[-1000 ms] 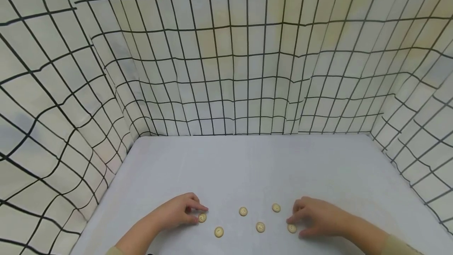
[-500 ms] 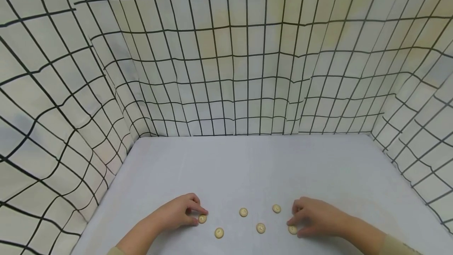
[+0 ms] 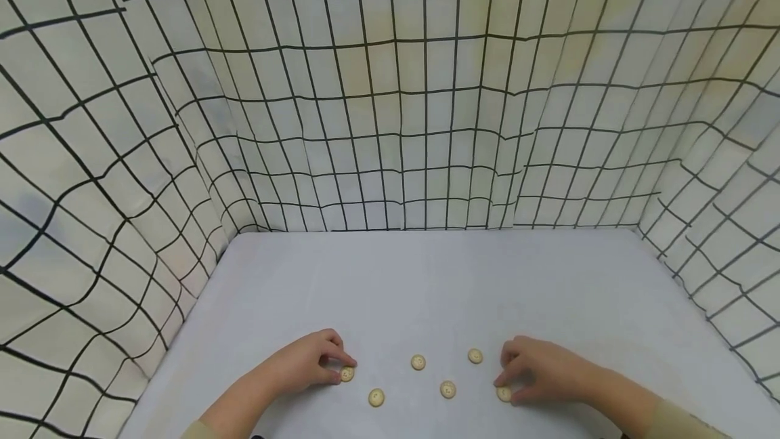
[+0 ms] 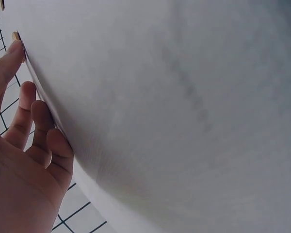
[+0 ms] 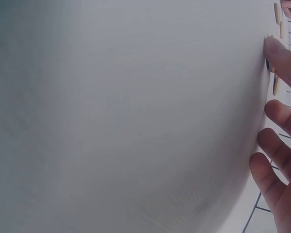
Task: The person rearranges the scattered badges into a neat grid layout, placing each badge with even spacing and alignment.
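Observation:
Several round, cream-coloured buttons lie on the white table in the head view. At the left end of the group, my left hand [image 3: 315, 359] pinches one button [image 3: 347, 374] between thumb and index finger. My right hand [image 3: 544, 370] has the rightmost button [image 3: 504, 393] between its thumb and index finger, partly covered by them. Both of these buttons appear to lie flat on the surface. In the left wrist view, the left thumb [image 4: 10, 56] hides most of its button. From the right wrist, the right thumb [image 5: 279, 53] shows against the table with the other fingers curled beside it.
Between the hands lie other loose buttons: one near the left hand [image 3: 376, 397], a middle button [image 3: 418, 362], a nearer button [image 3: 447, 389] and a farther button [image 3: 475, 356]. White cloth walls [image 3: 414, 114] with black grid lines enclose the table [image 3: 426, 283] at the back and sides.
The left index finger has come down against its button. The right thumb has moved left onto the edge of its button. The buttons keep their places; the head view shifts slightly.

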The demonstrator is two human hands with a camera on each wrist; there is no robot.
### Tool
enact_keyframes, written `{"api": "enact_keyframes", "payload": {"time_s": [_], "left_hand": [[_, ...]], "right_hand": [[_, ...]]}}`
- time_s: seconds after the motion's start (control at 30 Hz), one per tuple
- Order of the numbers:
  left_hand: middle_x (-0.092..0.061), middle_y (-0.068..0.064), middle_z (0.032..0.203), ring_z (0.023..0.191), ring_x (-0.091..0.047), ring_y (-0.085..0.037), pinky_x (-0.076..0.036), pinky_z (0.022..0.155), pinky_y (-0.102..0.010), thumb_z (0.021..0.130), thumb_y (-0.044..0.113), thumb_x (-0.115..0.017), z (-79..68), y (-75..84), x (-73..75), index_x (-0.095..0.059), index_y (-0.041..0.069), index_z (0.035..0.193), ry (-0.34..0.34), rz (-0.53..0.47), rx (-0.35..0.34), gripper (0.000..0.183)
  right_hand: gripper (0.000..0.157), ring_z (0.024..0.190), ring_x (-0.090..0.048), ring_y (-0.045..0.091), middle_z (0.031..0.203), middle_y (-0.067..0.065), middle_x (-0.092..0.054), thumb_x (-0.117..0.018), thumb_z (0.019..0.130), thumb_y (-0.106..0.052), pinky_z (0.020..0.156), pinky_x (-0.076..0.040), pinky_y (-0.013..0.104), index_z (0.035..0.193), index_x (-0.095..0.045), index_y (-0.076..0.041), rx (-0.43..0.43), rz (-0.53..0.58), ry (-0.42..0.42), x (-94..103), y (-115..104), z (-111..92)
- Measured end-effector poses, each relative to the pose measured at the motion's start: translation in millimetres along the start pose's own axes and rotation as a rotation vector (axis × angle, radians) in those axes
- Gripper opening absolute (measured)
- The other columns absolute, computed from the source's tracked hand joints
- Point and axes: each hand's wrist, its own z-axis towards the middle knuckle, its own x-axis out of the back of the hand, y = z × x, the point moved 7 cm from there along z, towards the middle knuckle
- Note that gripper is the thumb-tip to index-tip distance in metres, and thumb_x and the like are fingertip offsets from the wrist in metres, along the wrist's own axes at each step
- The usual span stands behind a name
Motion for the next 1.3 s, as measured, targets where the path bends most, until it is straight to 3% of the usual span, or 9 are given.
{"api": "enact_keyframes", "payload": {"time_s": [0.27,0.63,0.83,1.07,1.3], "left_hand": [[-0.052,0.014,0.099,0.087,-0.048,-0.008,-0.043,0.076,-0.028,0.081,0.022,-0.082,0.6,0.1,0.5,-0.078,0.032,0.105,-0.006,-0.001,-0.001,0.026],[-0.052,0.014,0.1,0.086,-0.047,-0.008,-0.042,0.076,-0.027,0.082,0.022,-0.081,-0.6,1.1,0.7,-0.078,0.031,0.105,-0.008,-0.012,0.002,0.025],[-0.052,0.015,0.099,0.086,-0.048,-0.007,-0.042,0.076,-0.027,0.082,0.022,-0.081,-1.3,1.2,0.5,-0.078,0.032,0.104,0.0,-0.009,0.001,0.024],[-0.052,0.014,0.097,0.085,-0.047,-0.007,-0.041,0.075,-0.026,0.082,0.022,-0.081,-1.2,0.2,-0.1,-0.078,0.032,0.104,0.002,-0.015,0.003,0.025],[-0.052,0.014,0.097,0.085,-0.047,-0.007,-0.041,0.074,-0.027,0.082,0.023,-0.081,-0.5,0.1,-0.1,-0.078,0.032,0.104,0.002,-0.01,0.004,0.024]], "right_hand": [[0.027,0.09,-0.047,-0.003,0.099,-0.026,-0.052,-0.077,0.08,-0.048,0.079,-0.046,0.026,0.105,-0.077,-0.037,-0.058,0.051,-0.036,0.6,2.1,2.9],[0.025,0.09,-0.048,-0.002,0.099,-0.025,-0.052,-0.078,0.081,-0.045,0.079,-0.047,0.027,0.105,-0.076,-0.04,-0.089,0.053,-0.004,2.4,9.8,1.2],[0.025,0.091,-0.05,-0.001,0.098,-0.025,-0.053,-0.077,0.081,-0.047,0.081,-0.047,0.029,0.105,-0.076,-0.04,-0.106,0.03,0.013,7.5,10.7,2.8],[0.026,0.089,-0.05,-0.001,0.096,-0.024,-0.053,-0.076,0.082,-0.049,0.079,-0.048,0.03,0.105,-0.077,-0.037,-0.052,-0.007,0.061,16.4,5.6,9.0],[0.025,0.088,-0.05,0.001,0.095,-0.023,-0.056,-0.076,0.082,-0.049,0.079,-0.048,0.03,0.106,-0.075,-0.04,-0.114,-0.029,0.036,25.1,7.4,22.1]]}}
